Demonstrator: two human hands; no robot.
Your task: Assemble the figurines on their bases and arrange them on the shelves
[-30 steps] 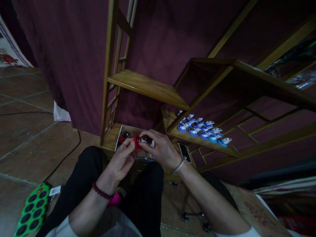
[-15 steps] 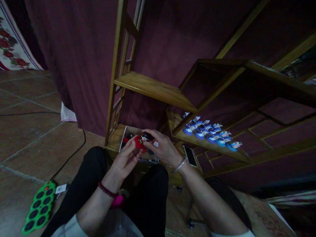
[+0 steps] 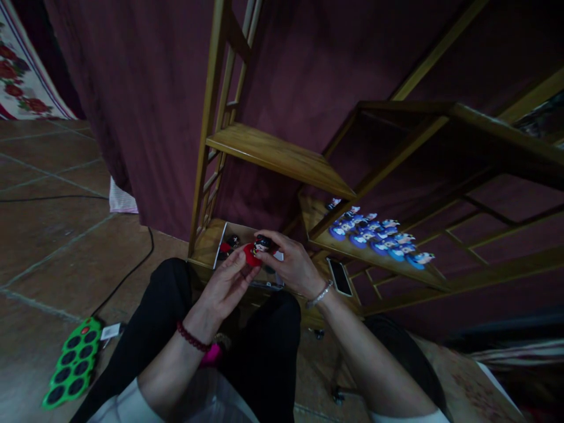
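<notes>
Between my two hands is a small doll figurine with black hair and a round red base, tilted above an open box. My left hand pinches the red base from the left. The fingers of my right hand close around the figurine's dark head from the right. Below them, the white-edged box sits on the lowest wooden shelf, with more red and black figurines inside it. My hands hide part of the box.
Several blue-and-white figurines stand in rows on a wooden shelf to the right. A phone lies lower down. An upper shelf board juts out above the box. A green power strip with a black cable lies on the tiled floor.
The hands keep hold of the figurine, which has turned and shifted only slightly. The camera view has moved a little.
</notes>
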